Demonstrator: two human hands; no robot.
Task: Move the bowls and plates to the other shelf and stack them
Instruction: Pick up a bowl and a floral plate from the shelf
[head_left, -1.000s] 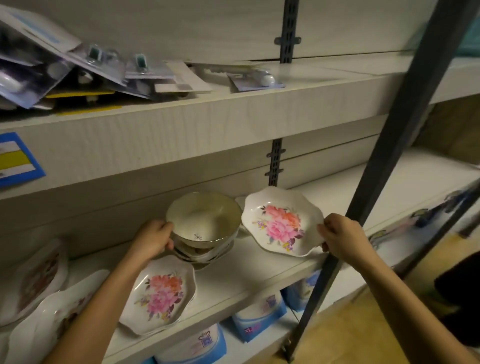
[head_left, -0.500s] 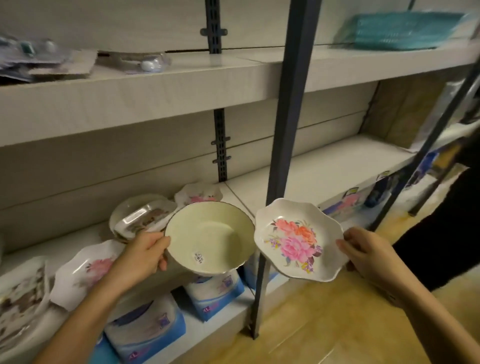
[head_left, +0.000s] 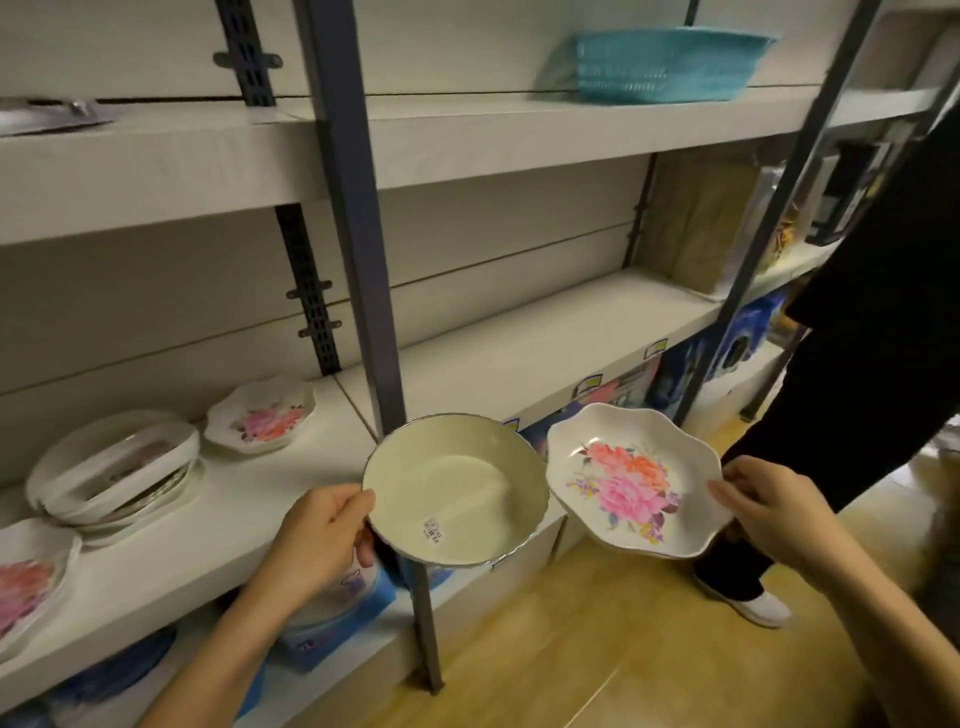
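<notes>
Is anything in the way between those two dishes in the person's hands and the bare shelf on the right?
Mostly no. The cream bowl in the left hand sits just in front of the dark upright post and must pass right of it. The flowered plate in the right hand has a clear path to the right shelf.

- Right shelf board (head_left: 545, 332) bare, open from front.
- Grey upright post (head_left: 358, 249) stands btwn both bays.
- Bystander's leg (head_left: 852, 364) crowds far right.

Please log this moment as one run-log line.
left hand: holds cream bowl | right hand: holds floral plate | both off shelf
</notes>
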